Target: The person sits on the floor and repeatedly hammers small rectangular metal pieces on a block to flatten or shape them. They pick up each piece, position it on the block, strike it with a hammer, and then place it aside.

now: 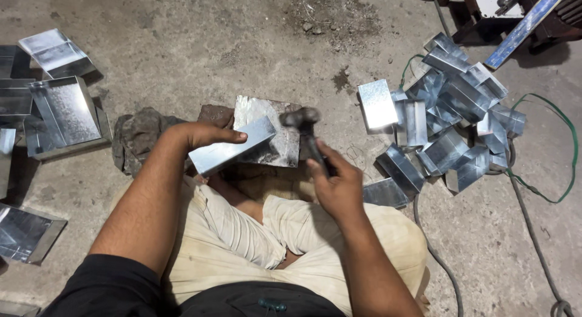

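The left hand (203, 135) pinches a thin, stiff sheet-metal box piece (233, 148) at its left end, over the flat sheet (270, 126); edges probably sharp. The right hand (336, 183) is wrapped around the hammer (306, 132).

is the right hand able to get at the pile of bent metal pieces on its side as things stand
Probably not freely: the right hand is closed around the hammer. The pile of bent metal pieces lies close on that side, with nothing between.
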